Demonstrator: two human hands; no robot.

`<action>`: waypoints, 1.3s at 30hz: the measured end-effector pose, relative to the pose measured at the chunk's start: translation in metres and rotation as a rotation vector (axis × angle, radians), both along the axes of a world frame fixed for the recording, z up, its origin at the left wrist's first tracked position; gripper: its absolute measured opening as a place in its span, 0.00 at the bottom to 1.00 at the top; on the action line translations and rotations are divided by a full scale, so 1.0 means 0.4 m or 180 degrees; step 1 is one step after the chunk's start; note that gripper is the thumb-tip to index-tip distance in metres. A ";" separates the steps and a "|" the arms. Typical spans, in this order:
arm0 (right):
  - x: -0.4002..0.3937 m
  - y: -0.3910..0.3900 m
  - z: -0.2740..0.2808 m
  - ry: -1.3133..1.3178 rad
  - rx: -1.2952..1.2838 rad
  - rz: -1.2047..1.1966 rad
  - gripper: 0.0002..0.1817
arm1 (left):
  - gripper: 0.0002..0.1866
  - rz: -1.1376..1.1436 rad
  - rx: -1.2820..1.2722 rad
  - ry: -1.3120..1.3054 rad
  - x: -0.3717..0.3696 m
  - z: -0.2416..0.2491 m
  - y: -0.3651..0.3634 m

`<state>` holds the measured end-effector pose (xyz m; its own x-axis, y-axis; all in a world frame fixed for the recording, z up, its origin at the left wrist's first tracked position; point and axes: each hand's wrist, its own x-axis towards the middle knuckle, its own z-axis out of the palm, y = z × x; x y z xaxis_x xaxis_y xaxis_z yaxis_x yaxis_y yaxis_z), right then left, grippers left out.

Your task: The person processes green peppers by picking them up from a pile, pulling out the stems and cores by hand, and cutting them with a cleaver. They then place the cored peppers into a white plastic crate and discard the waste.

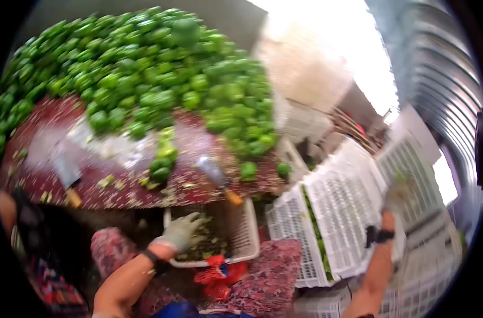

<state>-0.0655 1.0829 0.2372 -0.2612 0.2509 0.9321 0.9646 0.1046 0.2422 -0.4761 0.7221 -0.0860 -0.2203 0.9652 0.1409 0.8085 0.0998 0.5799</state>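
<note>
My left hand (182, 233), in a pale glove, reaches into a white plastic basket (250, 228) between my knees, its fingers spread over the small green scraps (215, 246) at the bottom. Out to the right, my right hand (400, 197), also gloved, is smeared by motion in front of a white slatted crate (416, 175). A blurred green patch shows at its fingertips; I cannot tell whether it is held. Two knives lie on the red table: one (212, 170) with an orange handle near the basket, another (66, 172) farther left.
A large heap of green peppers (146, 63) covers the back of the red table (109, 199), with seeds and scraps along its front. White crates (342, 206) stand at the right, green pieces showing between them. A red net (217, 275) hangs at the basket's front. Another person's arm (7, 212) is at left.
</note>
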 end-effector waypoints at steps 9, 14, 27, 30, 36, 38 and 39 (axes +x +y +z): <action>-0.853 -0.212 -0.491 0.0167 -0.3385 0.3838 0.22 | 0.10 -0.0303 -0.1237 0.0205 0.003 0.092 0.002; -1.400 -0.223 -0.747 0.0152 -0.4693 0.3389 0.29 | 0.13 0.0108 -0.0611 -0.0056 -0.025 0.069 -0.021; -1.215 0.096 -0.712 0.1733 -0.4913 0.2762 0.22 | 0.13 0.0399 -0.1367 -0.0793 -0.136 0.035 0.083; -0.708 0.328 -0.513 0.2377 -0.4536 0.2417 0.24 | 0.15 0.0828 -0.1433 -0.1198 -0.111 -0.001 0.056; 0.037 0.403 0.164 0.0240 -0.2335 -0.0228 0.28 | 0.19 0.0962 -0.1594 -0.1726 -0.106 0.153 -0.052; 0.034 0.296 0.229 0.0041 -0.2133 -0.0889 0.29 | 0.18 0.0929 -0.1827 -0.1799 -0.159 0.251 -0.051; 0.014 0.242 0.225 0.0014 -0.2141 -0.1085 0.29 | 0.18 0.0920 -0.1935 -0.1825 -0.190 0.291 -0.055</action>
